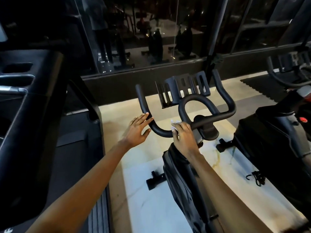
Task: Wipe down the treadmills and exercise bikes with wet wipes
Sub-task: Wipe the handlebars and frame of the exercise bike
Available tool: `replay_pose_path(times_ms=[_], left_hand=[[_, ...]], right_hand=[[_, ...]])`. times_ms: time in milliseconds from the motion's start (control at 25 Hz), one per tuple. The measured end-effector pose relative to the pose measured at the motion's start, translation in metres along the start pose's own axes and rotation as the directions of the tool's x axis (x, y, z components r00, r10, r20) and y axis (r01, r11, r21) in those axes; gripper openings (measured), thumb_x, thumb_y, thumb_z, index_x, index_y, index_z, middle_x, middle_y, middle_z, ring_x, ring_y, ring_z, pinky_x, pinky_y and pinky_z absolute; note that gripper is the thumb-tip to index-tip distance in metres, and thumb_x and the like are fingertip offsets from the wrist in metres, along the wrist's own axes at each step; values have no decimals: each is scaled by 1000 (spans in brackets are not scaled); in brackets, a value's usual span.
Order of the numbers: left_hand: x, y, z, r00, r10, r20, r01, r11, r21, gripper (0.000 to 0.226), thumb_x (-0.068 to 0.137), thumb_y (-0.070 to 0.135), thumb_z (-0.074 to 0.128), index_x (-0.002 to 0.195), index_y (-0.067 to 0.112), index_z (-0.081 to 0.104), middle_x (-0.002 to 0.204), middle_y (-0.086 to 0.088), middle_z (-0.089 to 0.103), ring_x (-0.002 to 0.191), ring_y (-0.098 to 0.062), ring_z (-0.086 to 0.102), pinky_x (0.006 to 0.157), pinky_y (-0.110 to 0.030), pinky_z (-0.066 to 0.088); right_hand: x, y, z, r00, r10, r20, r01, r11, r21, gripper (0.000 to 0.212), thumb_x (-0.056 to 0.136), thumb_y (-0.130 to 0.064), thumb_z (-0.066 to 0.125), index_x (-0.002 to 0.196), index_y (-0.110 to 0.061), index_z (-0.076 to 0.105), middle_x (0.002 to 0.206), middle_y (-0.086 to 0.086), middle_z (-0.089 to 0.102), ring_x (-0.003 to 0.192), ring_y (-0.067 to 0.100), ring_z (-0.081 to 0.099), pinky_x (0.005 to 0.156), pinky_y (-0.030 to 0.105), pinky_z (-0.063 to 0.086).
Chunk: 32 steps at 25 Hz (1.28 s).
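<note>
Pressing the wet wipe (174, 122) onto the handlebar (161, 132) of the exercise bike (181, 174), just left of its middle clamp, the right hand (185, 137) curls around both. From there the tube runs left, then bends up toward its left end, where the left hand (138, 130) touches it with straight, spread fingers.

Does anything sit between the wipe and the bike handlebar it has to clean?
Nothing visible: the right hand holds the wipe on the handlebar. The left hand touches the bar further left.
</note>
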State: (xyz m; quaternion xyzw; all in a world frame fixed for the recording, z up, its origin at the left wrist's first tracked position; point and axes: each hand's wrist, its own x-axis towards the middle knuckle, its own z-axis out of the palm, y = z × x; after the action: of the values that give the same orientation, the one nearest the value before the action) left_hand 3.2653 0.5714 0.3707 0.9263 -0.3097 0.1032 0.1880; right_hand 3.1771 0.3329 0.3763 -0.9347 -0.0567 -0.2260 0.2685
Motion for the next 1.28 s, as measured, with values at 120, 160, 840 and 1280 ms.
replay_pose_path(times_ms=[120, 160, 840, 1280], left_hand=[[1, -2, 4, 996, 21, -85, -24, 999, -34, 50, 100, 39, 51, 147, 23, 50, 162, -2, 33, 151, -22, 27, 122, -47, 25], [3, -1, 4, 995, 21, -98, -25, 999, -45, 48, 101, 40, 50, 146, 23, 52, 162, -3, 34, 151, -22, 28, 121, -47, 26], [6, -21, 23, 991, 43, -127, -74, 965, -252, 49, 103, 42, 47, 150, 27, 45, 164, 2, 28, 154, -17, 19, 123, -50, 15], [30, -44, 9, 986, 46, -161, -82, 971, -225, 49, 103, 42, 50, 148, 24, 48, 163, 0, 31, 151, -19, 25, 120, -50, 23]], right_hand=[[-17, -3, 3, 997, -37, 64, 39, 999, -35, 46, 98, -8, 47, 143, -5, 52, 146, 6, 53, 140, 18, 40, 122, 34, 25], [-18, -2, 0, 998, -34, 54, 35, 999, -23, 48, 95, 0, 48, 143, -5, 53, 147, 5, 52, 140, 17, 40, 122, 27, 23], [-4, -44, -10, 790, 576, -209, -516, 809, 282, 19, 91, -6, 71, 104, -16, 79, 106, -4, 67, 85, 3, 64, 84, 3, 45], [1, -73, 12, 794, 578, -187, -546, 814, 198, 27, 91, 0, 66, 106, -19, 79, 105, -5, 61, 95, 10, 66, 95, 14, 46]])
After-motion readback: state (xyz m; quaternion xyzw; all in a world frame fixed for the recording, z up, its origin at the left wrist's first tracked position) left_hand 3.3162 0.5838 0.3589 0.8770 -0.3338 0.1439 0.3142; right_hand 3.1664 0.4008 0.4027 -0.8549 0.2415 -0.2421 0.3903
